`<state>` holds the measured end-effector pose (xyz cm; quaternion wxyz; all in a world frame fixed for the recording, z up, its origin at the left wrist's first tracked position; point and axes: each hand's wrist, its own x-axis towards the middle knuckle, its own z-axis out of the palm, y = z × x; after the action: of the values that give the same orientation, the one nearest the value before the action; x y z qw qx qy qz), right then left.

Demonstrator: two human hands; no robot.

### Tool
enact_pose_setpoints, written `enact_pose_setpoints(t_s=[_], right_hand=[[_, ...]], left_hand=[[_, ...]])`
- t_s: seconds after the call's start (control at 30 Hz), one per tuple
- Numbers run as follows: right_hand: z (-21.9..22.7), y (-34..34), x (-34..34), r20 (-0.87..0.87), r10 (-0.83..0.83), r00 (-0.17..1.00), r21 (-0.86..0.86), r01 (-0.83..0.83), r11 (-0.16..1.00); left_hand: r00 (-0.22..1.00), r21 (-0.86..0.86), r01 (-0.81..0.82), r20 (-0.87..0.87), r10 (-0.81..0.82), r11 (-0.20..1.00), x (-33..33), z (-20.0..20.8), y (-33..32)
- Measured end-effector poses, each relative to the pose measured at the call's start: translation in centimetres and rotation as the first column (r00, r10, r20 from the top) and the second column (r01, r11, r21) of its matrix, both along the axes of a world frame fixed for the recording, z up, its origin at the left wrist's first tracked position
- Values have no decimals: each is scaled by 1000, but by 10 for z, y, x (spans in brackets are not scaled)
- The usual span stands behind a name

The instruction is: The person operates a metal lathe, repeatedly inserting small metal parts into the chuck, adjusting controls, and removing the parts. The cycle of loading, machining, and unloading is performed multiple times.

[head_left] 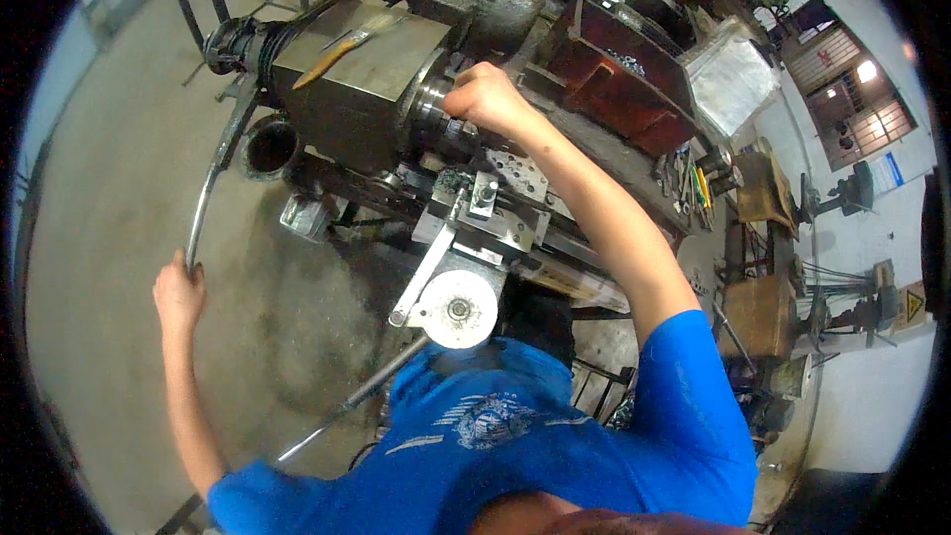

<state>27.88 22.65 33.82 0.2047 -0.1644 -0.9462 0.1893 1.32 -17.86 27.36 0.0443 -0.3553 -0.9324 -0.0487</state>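
In front of me stands a small metal lathe. Out at the left, my left hand (180, 297) is wrapped round the lower end of a long metal lever (205, 198), which runs up to the end of the headstock (342, 119). My right hand (483, 99) reaches across to the round steel chuck (428, 107), its fingers curled together at the chuck's face. What those fingers pinch, if anything, is hidden. Nearer to me are the tool post (484, 194) and a pale round handwheel (460, 309). A wooden-handled brush (337, 54) lies on top of the headstock.
A rusty red metal box (619, 104) with small parts stands beyond my right forearm. Hand tools (696, 188) lie to its right. Below the headstock are a dark round container (270, 149) and a clear plastic item (307, 217). A long rod (357, 396) slants out beside my waist.
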Motion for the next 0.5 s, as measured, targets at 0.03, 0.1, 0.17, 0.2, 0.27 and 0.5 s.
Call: enact_pose_setpoints(t_s=[0.03, 0.1, 0.17, 0.2, 0.27, 0.5], right_hand=[[2, -1, 1, 72, -160, 984, -236, 173, 956], [7, -2, 3, 123, -236, 964, -213, 258, 943], [11, -7, -6, 129, -270, 954, -225, 294, 929], [11, -10, -5, 138, -297, 945, -236, 323, 917], [14, -12, -13, 163, -296, 941, -292, 333, 897], [34, -20, 41, -41, -181, 983, -33, 180, 983]], left_hand=[[999, -85, -22, -40, 18, 996, -14, -3, -2], [973, -47, 6, -231, -17, 999, -78, -1, -16], [923, -155, -50, -384, -14, 987, -140, -1, -25], [909, -166, -45, -415, -29, 985, -156, -10, -23], [905, -164, -186, -412, 104, 969, -176, -15, -22], [985, 327, -135, -56, 161, 935, -146, -25, 15]])
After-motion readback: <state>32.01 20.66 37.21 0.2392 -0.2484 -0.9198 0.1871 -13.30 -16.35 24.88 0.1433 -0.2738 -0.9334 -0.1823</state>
